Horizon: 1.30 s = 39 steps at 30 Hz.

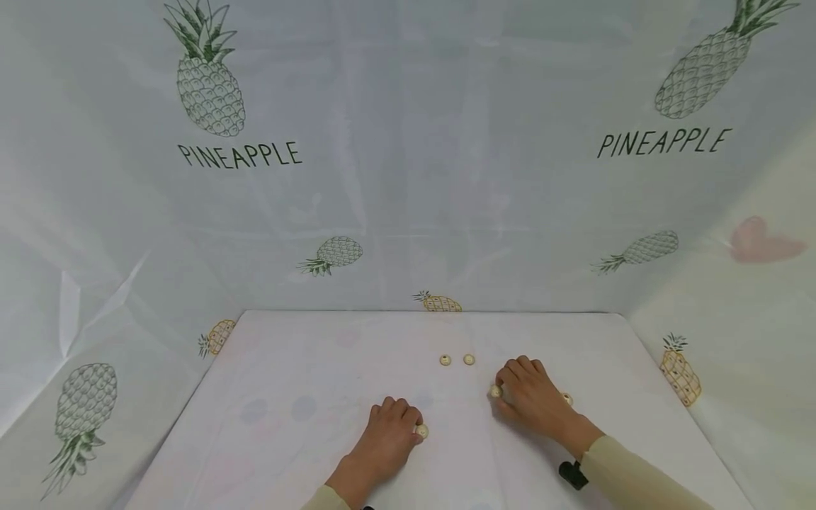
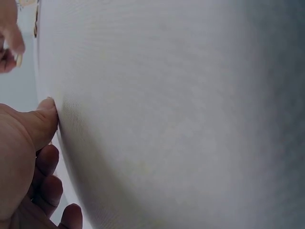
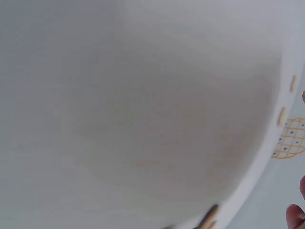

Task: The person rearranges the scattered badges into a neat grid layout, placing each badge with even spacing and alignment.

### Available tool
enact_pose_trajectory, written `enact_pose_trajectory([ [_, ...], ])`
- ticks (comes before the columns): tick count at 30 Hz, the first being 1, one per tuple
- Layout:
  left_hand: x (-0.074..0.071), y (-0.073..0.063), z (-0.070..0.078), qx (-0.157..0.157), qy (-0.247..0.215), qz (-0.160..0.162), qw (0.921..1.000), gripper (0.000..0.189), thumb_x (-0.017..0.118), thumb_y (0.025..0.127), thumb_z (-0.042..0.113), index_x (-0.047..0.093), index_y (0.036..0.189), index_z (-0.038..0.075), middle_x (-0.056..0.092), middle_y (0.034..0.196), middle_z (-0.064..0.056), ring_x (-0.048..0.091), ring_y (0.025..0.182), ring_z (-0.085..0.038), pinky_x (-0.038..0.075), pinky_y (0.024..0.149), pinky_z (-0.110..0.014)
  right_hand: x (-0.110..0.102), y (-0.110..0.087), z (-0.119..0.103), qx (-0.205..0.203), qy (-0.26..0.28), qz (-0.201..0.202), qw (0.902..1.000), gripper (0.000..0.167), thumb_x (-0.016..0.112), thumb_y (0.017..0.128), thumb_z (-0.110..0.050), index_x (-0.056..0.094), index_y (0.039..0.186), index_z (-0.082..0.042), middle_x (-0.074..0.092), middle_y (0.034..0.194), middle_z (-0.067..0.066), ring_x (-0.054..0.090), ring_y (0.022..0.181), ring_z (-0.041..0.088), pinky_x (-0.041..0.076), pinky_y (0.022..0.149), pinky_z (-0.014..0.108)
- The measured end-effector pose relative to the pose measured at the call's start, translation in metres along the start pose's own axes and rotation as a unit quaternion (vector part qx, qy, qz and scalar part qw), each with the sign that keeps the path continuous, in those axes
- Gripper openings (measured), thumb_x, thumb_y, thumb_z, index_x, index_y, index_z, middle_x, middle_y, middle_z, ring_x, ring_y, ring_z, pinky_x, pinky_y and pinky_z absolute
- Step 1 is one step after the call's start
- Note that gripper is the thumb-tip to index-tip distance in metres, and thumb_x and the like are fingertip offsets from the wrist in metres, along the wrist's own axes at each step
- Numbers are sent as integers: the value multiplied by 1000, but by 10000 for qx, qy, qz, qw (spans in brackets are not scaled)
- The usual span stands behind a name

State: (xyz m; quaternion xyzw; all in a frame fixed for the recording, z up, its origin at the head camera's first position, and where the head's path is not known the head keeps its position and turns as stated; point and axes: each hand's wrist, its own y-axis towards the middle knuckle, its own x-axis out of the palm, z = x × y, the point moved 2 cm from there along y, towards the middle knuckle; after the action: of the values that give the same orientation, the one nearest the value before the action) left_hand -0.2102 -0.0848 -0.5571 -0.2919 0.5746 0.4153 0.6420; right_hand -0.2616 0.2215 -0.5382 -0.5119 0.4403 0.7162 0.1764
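Note:
My left hand (image 1: 390, 438) is low over the white tabletop, pinching a small round cream disc (image 1: 422, 431) between thumb and fingers. Farther right, my right hand (image 1: 532, 397) grips a similar disc (image 1: 496, 391) at its fingertips, just above or touching the table. Marks on the discs are too small to read. Two more discs lie side by side beyond the hands, a left one (image 1: 445, 360) and a right one (image 1: 469, 360). Another disc (image 1: 567, 399) shows partly behind my right wrist. In the left wrist view, my left thumb (image 2: 43, 121) hides what it pinches.
A white cloth covers the table (image 1: 306, 368). Pineapple-printed sheeting (image 1: 408, 177) stands behind it and along both sides. A black device (image 1: 573, 475) sits under my right wrist.

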Motion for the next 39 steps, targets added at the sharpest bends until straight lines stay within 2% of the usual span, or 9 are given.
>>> enact_pose_trajectory([
  [9, -5, -1, 2, 42, 31, 169, 9998, 22, 77, 96, 36, 66, 109, 23, 57, 99, 10, 45, 94, -12, 36, 79, -31, 16, 49, -4, -154, 31, 70, 9999, 28, 86, 84, -29, 66, 96, -13, 59, 94, 1, 49, 90, 22, 38, 80, 40],
  [18, -2, 2, 2, 4, 68, -19, 10000, 24, 77, 96, 38, 65, 112, 24, 58, 103, 10, 47, 97, -12, 37, 80, -32, 34, 87, -12, 77, 444, -434, 9980, 26, 85, 87, -29, 68, 97, -13, 60, 95, 0, 50, 93, 23, 39, 84, 42],
  [24, -3, 2, 0, 4, 93, 40, 9999, 24, 77, 95, 38, 65, 111, 24, 56, 100, 10, 46, 95, -11, 37, 79, -31, 49, 112, -30, 182, 730, -580, 9955, 22, 83, 90, -26, 68, 96, -12, 60, 95, 1, 50, 93, 23, 41, 87, 45],
  [28, -3, 2, 0, 5, 124, 87, 9999, 24, 77, 95, 38, 65, 110, 24, 56, 99, 10, 46, 95, -12, 38, 80, -32, 55, 125, -43, 185, 998, -645, 9927, 19, 82, 91, -25, 69, 95, -12, 60, 95, 1, 49, 93, 23, 41, 89, 46],
  [34, -2, 2, 0, 46, 184, 234, 9995, 23, 78, 94, 38, 65, 108, 24, 56, 99, 10, 47, 94, -12, 37, 79, -30, 66, 137, -57, 56, 918, -819, 9924, 17, 80, 94, -27, 71, 98, -13, 62, 97, 1, 50, 95, 23, 42, 89, 46],
  [39, 0, 2, -1, 59, 128, 280, 9995, 22, 78, 95, 37, 65, 107, 24, 56, 98, 10, 46, 94, -12, 36, 78, -29, 71, 139, -59, 191, 970, -1012, 9899, 16, 79, 95, -28, 72, 98, -14, 62, 96, 0, 51, 96, 23, 41, 89, 46],
])
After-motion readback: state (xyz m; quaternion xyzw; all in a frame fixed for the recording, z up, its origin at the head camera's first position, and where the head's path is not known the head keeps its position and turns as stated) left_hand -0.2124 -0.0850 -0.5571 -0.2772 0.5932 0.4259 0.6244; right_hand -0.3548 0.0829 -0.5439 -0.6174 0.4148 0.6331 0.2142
